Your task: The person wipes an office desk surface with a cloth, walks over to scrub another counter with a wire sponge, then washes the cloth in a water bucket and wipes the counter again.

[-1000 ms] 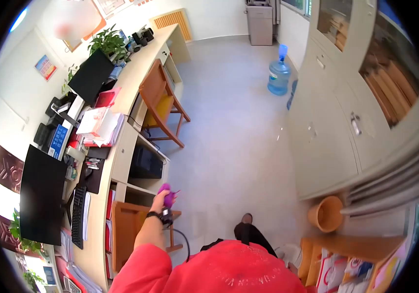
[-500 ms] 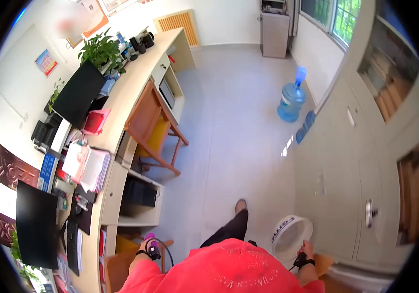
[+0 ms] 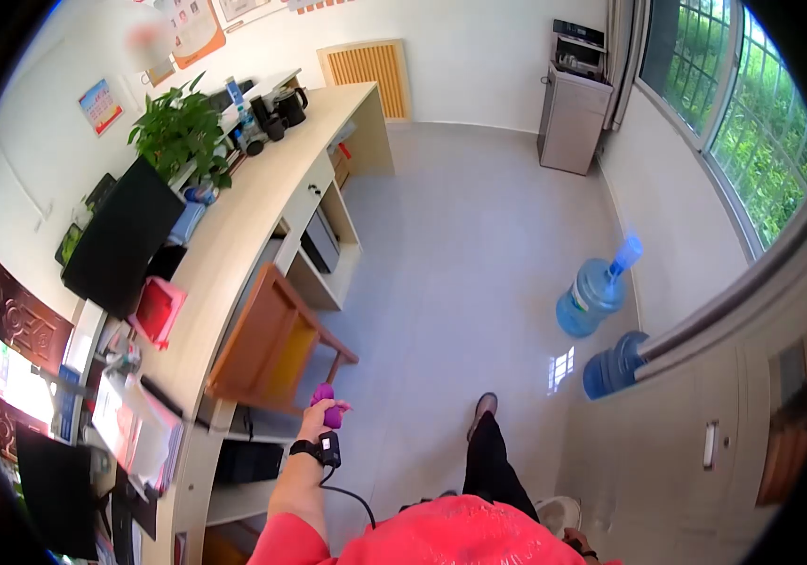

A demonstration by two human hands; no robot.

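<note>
My left hand (image 3: pixel 320 417) is closed around a bunched purple cloth (image 3: pixel 330 403), held out beside the wooden chair (image 3: pixel 267 344). A black strap and a small cabled device (image 3: pixel 329 449) sit on that wrist. At the bottom edge, my right hand (image 3: pixel 576 540) is at the rim of a white bucket (image 3: pixel 559 511), fingers curled on its side or handle; which of the two I cannot make out. My body hides most of the bucket, and its contents do not show.
A long desk (image 3: pixel 314 141) with a black monitor (image 3: pixel 126 240), papers and a potted plant (image 3: pixel 177 132) lines the left. On the right stand blue water bottles (image 3: pixel 591 299) and grey cabinets (image 3: pixel 676 452). A water dispenser (image 3: pixel 575 122) is at the back, with grey floor (image 3: pixel 460 245) between.
The view has moved forward along the room. My left hand has reached forward with the purple cloth, past the desk's near shelves. The bucket has come along at my right side.
</note>
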